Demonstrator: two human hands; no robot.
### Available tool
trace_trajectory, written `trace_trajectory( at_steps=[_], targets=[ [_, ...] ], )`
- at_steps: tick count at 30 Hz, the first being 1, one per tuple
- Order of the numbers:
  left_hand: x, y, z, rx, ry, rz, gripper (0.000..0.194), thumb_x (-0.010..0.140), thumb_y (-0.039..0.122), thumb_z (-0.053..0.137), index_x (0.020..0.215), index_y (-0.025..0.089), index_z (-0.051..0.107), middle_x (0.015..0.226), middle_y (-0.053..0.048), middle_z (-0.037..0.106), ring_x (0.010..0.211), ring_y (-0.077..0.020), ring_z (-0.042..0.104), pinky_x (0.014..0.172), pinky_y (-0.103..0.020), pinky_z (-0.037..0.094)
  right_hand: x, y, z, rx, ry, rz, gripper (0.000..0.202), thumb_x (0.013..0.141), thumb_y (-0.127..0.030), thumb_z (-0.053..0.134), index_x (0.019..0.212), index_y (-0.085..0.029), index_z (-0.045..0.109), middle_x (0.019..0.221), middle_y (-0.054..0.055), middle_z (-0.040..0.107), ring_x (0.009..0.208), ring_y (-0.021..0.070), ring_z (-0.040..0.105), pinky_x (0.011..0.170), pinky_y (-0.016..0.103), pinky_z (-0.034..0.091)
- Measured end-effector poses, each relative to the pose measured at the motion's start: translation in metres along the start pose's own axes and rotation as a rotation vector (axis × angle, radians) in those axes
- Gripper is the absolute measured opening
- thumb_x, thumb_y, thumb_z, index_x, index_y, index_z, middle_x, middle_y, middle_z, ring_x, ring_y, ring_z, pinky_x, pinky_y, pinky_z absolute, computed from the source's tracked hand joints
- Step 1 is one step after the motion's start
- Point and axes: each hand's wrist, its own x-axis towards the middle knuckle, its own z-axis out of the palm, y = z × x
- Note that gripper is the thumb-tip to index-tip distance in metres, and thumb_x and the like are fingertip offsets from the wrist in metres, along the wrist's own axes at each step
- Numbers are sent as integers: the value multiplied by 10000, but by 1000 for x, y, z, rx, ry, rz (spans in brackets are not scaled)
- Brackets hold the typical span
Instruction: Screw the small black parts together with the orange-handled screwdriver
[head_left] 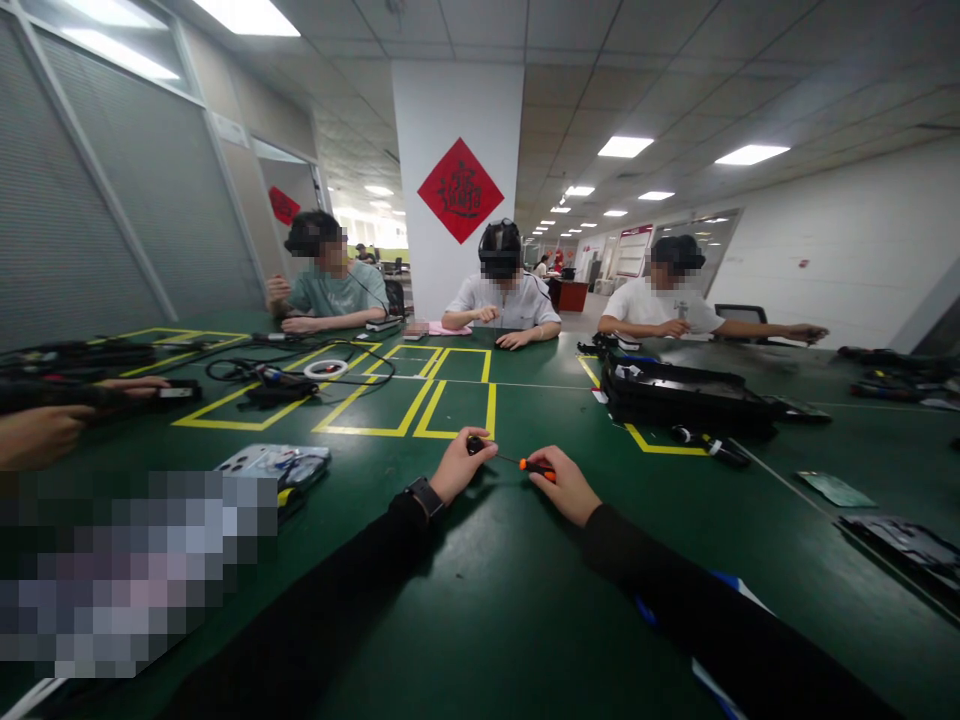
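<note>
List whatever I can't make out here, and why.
All in the head view:
- Dark piece in the left hand: partly covered by fingers.
- Screwdriver tip: lost at the left fingertips.
- Blue-and-white item: partly behind the right sleeve.
- Flat part at right: cut off by the edge.
- Lower-left patch: pixelated.

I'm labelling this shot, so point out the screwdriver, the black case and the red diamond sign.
Screwdriver [539, 468]: head view, on its handle.
Black case [679, 405]: head view, on its near wall.
Red diamond sign [460, 190]: head view, on its middle.
</note>
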Motion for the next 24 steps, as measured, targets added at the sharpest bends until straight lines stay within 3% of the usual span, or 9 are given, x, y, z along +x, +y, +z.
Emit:
trace_trajectory(
  at_steps=[6, 14, 20, 24],
  targets=[
    [0, 2, 0, -11, -38, -12, 323, 683, 332, 565, 955, 172, 498, 760, 5, 564, 697, -116, 520, 715, -264, 399, 2, 0, -2, 20, -2, 6, 210, 820, -219, 389, 836, -166, 591, 865, 46, 544, 832, 140, 501, 789, 289, 390],
    [-1, 4, 0, 28, -33, 10, 296, 690, 346, 557, 922, 171, 503, 739, 9, 553, 677, -116, 509, 683, -256, 394, 0, 0, -3, 36, -2, -16, 159, 721, -194, 527, 878, -174, 543, 872, 26, 541, 805, 137, 501, 755, 280, 402],
    [0, 0, -1, 41, -45, 42, 260, 701, 332, 549, 904, 175, 510, 736, 13, 551, 682, -113, 507, 690, -250, 387, 3, 2, -3, -38, -11, 29, 186, 802, -209, 406, 831, -167, 584, 855, 49, 559, 848, 155, 495, 802, 313, 375],
    [1, -1, 0, 74, -28, 64, 241, 692, 340, 560, 856, 167, 527, 751, 5, 556, 704, -119, 509, 704, -254, 384, 2, 3, -5, -57, -15, -2, 137, 764, -181, 451, 823, -166, 575, 854, 47, 553, 840, 159, 489, 785, 314, 380]
  ],
)
